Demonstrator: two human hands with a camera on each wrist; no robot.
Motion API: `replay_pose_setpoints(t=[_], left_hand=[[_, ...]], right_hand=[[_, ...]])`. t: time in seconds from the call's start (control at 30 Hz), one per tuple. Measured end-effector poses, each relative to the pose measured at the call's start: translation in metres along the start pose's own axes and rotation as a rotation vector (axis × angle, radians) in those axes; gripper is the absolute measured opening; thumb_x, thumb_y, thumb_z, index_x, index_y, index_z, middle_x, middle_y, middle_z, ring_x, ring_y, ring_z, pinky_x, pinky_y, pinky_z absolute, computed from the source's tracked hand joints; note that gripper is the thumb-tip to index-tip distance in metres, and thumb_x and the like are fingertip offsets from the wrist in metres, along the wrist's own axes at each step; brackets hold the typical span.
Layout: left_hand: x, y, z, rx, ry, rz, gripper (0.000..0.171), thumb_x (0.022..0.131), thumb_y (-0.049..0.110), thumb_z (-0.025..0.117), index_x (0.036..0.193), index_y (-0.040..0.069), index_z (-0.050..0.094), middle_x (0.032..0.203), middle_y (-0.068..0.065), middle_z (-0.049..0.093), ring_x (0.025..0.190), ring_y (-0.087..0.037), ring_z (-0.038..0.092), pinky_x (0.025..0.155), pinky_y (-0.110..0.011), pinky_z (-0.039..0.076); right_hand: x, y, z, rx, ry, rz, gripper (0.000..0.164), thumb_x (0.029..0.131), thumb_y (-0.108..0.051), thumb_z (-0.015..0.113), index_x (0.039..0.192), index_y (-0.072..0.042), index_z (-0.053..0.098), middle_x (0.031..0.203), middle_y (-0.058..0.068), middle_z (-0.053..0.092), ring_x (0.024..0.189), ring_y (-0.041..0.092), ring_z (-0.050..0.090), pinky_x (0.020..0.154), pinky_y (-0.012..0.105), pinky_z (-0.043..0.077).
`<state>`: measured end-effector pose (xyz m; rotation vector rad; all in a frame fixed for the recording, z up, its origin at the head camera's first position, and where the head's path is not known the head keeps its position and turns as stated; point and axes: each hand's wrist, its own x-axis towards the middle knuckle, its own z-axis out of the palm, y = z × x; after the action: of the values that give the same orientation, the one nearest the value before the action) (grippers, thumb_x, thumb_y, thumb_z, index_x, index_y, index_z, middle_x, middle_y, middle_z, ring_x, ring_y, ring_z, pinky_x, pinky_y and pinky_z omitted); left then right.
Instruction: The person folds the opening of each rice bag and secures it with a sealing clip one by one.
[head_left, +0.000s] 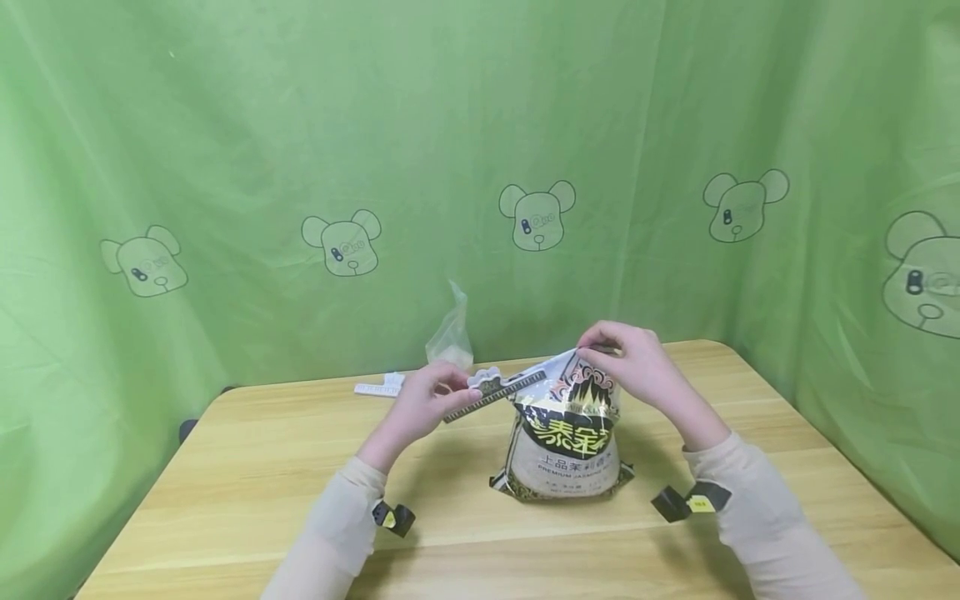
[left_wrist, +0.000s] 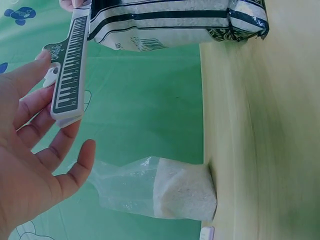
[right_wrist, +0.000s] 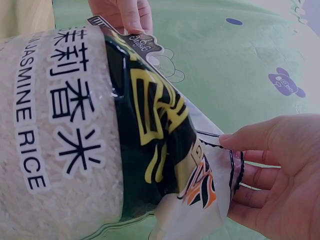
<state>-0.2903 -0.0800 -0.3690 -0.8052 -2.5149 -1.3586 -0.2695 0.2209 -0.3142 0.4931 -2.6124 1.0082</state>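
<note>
A bag of jasmine rice stands upright on the table, its upper part folded and slanting. My right hand pinches the top edge of the bag between thumb and fingers. In the right wrist view the thumb lies over the crimped edge. My left hand holds a long sealing clip with a piano-key print by its handle. The clip's far end overlaps the bag's upper left corner in the head view. Its jaws are mostly hidden by the print side.
Behind my left hand, a small clear plastic bag of white grains stands at the table's back edge. A white clip lies beside it. The wooden table meets a green curtain at the back.
</note>
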Motion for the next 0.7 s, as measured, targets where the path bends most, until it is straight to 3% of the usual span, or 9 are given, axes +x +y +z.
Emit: replay_pose_setpoints(t=[0.27,0.7], left_hand=[[-0.001,0.002,0.007,0.037,0.061,0.127,0.018,0.077,0.035,0.067,0.083,0.018,0.063,0.082,0.006,0.061,0.078,-0.006,0.057,0.071,-0.023,0.051],[-0.002,0.005,0.018,0.022,0.129,0.223,0.019,0.078,0.031,0.066,0.084,0.012,0.062,0.084,0.0,0.061,0.079,-0.01,0.055,0.071,-0.023,0.052]], right_hand=[[0.001,-0.001,0.0,-0.003,0.007,-0.007,0.014,0.084,-0.024,0.061,0.093,-0.013,0.062,0.097,0.008,0.066,0.095,0.026,0.06,0.09,0.051,0.044],[0.001,-0.002,0.0,0.003,0.003,-0.012,0.013,0.083,-0.022,0.061,0.093,-0.014,0.062,0.097,0.007,0.066,0.095,0.025,0.06,0.09,0.05,0.044]])
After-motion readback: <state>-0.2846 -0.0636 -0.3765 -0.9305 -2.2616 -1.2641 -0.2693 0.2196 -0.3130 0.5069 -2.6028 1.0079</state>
